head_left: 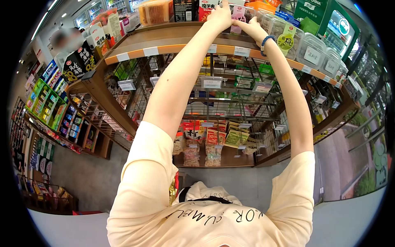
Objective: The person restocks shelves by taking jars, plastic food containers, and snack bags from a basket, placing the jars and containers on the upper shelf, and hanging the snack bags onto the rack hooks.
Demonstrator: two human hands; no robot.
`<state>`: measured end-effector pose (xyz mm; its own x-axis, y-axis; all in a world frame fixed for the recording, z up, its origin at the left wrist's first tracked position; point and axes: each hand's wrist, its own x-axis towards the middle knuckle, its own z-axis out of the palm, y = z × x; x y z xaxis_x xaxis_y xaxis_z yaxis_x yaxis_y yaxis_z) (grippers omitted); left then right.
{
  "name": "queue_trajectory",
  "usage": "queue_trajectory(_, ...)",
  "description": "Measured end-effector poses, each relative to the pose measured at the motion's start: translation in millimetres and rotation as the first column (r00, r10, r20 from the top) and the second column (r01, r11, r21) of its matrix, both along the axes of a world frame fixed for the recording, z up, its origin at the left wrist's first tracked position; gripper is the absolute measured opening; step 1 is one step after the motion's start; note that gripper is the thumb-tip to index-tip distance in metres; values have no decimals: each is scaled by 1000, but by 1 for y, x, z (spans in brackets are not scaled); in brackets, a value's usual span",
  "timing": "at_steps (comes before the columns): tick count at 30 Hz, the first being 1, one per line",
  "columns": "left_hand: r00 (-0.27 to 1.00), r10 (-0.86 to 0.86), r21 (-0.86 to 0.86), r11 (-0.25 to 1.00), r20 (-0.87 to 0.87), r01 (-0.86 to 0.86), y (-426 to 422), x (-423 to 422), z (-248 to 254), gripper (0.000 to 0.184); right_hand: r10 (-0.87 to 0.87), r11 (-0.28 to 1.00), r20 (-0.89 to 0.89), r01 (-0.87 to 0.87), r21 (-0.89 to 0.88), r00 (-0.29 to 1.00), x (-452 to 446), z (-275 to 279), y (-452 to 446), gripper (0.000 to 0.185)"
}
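Both my arms reach up to the top of a shelf unit (173, 35). A clear plastic tub with a pink label (238, 13) and dark contents stands between my hands. My left hand (220, 17) grips its left side, fingers pointing up and partly hidden. My right hand (252, 31), with a dark blue band at the wrist, holds its right side, thumb across the front near the label. To the left are a red box (204, 9) and a black box (185, 10); to the right is a clear tub with a green label (286, 39).
Several lidded tubs (312, 51) line the top shelf at right. A large tub of brown food (154, 12) and black snack boxes (80, 57) are at left. Wire racks with bagged snacks (216, 136) hang below. A person (66, 41) is behind the left end.
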<state>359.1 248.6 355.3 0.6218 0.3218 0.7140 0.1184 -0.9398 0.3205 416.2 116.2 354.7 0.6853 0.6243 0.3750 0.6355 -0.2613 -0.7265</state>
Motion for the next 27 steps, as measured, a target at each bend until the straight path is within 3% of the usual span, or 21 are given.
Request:
queue_trajectory(4, 998, 63, 151, 987, -28, -58, 9, 3, 2, 69, -43, 999, 78, 46, -28, 996, 10, -2, 6, 125)
queue_trajectory(6, 999, 5, 14, 1000, 47, -6, 1, 3, -1, 81, -47, 998, 96, 50, -35, 994, 9, -3, 5, 124)
queue_trajectory(11, 998, -43, -46, 998, 39, 45, 4, 1, 3, 82, 10, 1000, 146, -14, 27, 989, 5, -4, 0, 125)
queue_trajectory(13, 984, -155, 28, 988, 87, 153, 14, 4, 0, 86, 30, 999, 93, -33, 29, 995, -6, 0, -8, 122)
queue_trajectory(15, 986, -158, -8, 987, 50, 158, 17, 5, 2, 87, 48, 997, 86, -54, 63, 995, -1, 0, -6, 117)
queue_trajectory(17, 909, -386, 221, 911, 157, 348, 23, 4, 5, 87, 60, 995, 83, -66, 72, 995, 3, -1, -2, 116)
queue_trajectory(19, 922, -369, 138, 925, 112, 354, 27, 4, 7, 89, 75, 994, 80, -81, 78, 994, 7, -2, 1, 114)
queue_trajectory(21, 843, -537, 151, 834, 6, 530, 36, 12, 11, 94, 60, 997, 53, -62, 49, 997, 0, 1, -1, 109)
queue_trajectory(22, 847, -531, 148, 839, 14, 524, 40, 14, 10, 94, 67, 997, 58, -69, 42, 996, -4, 4, -2, 109)
queue_trajectory(24, 743, -668, 40, 744, 33, 667, 44, 9, 10, 97, 119, 992, 2, -119, 47, 993, -12, 11, -4, 101)
queue_trajectory(25, 828, -560, -5, 828, -20, 560, 48, 3, 8, 101, 158, 980, 41, -161, 120, 987, -16, 12, -7, 91)
queue_trajectory(27, 863, -498, -102, 866, -86, 490, 34, -27, 19, 99, 248, 937, 76, -259, 234, 966, -29, 16, -12, 83)
